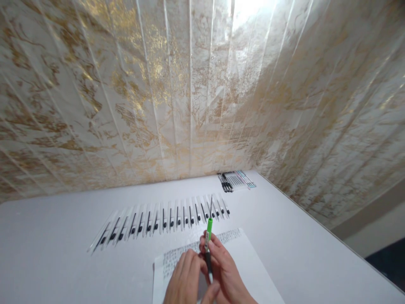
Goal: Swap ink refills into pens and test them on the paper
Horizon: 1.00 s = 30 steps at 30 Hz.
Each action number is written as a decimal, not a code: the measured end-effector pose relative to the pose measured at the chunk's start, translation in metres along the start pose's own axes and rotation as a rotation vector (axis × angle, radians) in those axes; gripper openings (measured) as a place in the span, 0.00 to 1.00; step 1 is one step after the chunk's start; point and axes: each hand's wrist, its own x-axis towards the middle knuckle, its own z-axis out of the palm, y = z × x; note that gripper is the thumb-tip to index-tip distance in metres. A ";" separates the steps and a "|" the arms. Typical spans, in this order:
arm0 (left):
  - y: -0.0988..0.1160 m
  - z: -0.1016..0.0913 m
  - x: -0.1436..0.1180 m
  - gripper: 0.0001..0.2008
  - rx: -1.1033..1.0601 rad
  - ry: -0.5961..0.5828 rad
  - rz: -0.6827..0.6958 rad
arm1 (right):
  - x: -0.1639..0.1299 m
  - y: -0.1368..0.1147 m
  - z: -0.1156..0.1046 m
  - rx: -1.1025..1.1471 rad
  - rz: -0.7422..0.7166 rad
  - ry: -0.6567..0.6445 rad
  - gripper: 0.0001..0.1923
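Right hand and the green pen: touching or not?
Touching. The head view shows the right hand with its fingers wrapped around the barrel of the green pen, which stands nearly upright above the sheet of paper; the left hand closes in beside it.

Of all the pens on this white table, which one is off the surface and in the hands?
The green-barrelled pen, held upright between the left hand and right hand; the black-and-white pens in the long row lie flat.

Two bare hands show low in the view, over the sheet of paper (249,261): left hand (185,278), right hand (226,272); no gloves, rings or watch (wrists cut off by the frame edge), no sleeves visible
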 end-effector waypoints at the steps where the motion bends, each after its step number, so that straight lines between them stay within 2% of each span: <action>1: -0.001 0.002 0.001 0.08 -0.026 -0.004 -0.034 | -0.001 0.002 0.000 0.007 -0.016 -0.007 0.18; 5: 0.001 -0.001 0.007 0.07 -0.178 -0.037 -0.179 | -0.001 0.007 0.000 -0.013 -0.061 -0.110 0.13; 7: 0.001 -0.009 0.012 0.08 -0.301 -0.065 -0.261 | 0.000 0.001 -0.001 -0.057 -0.114 -0.104 0.13; 10: -0.008 -0.030 0.022 0.08 -0.473 -0.071 -0.392 | 0.002 -0.019 -0.003 -0.305 -0.268 0.004 0.15; 13: -0.026 -0.057 0.034 0.08 -0.524 0.003 -0.470 | 0.004 -0.037 -0.006 -0.641 -0.326 -0.014 0.13; 17: -0.054 -0.087 0.045 0.12 -0.499 0.093 -0.481 | 0.008 -0.039 -0.014 -0.931 -0.380 -0.101 0.12; 20: -0.066 -0.100 0.048 0.13 -0.434 0.138 -0.472 | 0.011 -0.032 -0.021 -0.998 -0.409 -0.106 0.12; 26: -0.071 -0.116 0.051 0.14 -0.370 0.157 -0.459 | 0.015 -0.030 -0.025 -1.037 -0.424 -0.089 0.13; 30: -0.072 -0.118 0.052 0.13 -0.322 0.142 -0.434 | 0.012 -0.033 -0.021 -1.085 -0.415 -0.104 0.11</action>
